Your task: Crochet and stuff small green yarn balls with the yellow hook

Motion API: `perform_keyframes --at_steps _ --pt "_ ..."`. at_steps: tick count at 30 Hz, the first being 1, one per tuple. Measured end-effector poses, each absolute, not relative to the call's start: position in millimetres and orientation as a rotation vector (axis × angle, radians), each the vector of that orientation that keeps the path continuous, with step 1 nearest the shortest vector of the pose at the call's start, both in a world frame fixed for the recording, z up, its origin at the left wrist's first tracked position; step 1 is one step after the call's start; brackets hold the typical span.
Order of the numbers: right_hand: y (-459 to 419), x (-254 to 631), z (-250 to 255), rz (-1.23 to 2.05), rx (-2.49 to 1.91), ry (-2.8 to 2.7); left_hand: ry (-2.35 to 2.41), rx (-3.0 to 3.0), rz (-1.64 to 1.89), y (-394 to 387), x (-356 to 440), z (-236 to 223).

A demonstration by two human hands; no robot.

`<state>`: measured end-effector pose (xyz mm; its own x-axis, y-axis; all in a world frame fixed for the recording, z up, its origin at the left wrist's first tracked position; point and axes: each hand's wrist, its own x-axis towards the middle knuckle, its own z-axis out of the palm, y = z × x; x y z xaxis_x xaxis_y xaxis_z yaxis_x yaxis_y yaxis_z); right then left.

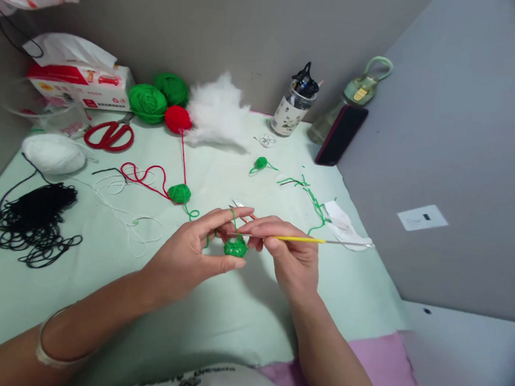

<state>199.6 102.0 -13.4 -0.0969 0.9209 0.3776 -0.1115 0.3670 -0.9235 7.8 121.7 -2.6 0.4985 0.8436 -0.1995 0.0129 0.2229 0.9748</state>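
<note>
Between thumb and fingers, my left hand (pixel 192 250) pinches a small green crochet piece (pixel 235 247). Green yarn loops over my left index finger and runs to a small green yarn ball (pixel 179 193) behind the hand. My right hand (pixel 294 254) grips a crochet hook (pixel 301 239) by its yellow handle, and the tip meets the top of the green piece. Just beyond the fingertips lies a small tool (pixel 249 213), partly hidden, which looks like scissors or snips.
Left lie black yarn (pixel 31 220), white yarn (pixel 54 154), red-handled scissors (pixel 109 135) and a tissue box (pixel 86 82). Behind are green yarn balls (pixel 147 103), red yarn (pixel 178 119), white stuffing (pixel 219 113), a pen jar (pixel 291 111), a bottle (pixel 331 118) and a phone (pixel 342 135).
</note>
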Motion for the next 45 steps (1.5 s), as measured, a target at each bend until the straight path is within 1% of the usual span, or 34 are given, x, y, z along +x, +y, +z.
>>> perform_keyframes --at_steps 5,11,17,21,27,31,33,39,45 --pt "101 199 -13 1.091 -0.781 -1.378 0.96 1.277 0.659 123 5 1" --pt "99 198 -11 1.018 -0.809 -1.473 1.01 1.365 0.613 125 4 7" --pt "101 199 -16 1.23 -0.728 -1.235 1.094 1.408 0.604 127 1 10" --pt "102 198 -17 1.308 -0.717 -1.206 1.086 1.433 0.621 127 1 10" --pt "100 193 -16 1.108 -0.788 -1.416 1.065 1.458 0.622 127 3 11" --pt "98 192 -16 1.034 -0.819 -1.42 1.085 1.458 0.618 127 3 12" --pt "98 191 -17 1.082 -0.8 -1.358 1.093 1.46 0.614 127 2 12" --pt "102 192 -17 1.382 -0.702 -1.126 1.058 1.53 0.581 127 0 18" --pt "105 194 -15 1.433 -0.725 -1.11 1.056 1.58 0.53 128 -2 26"
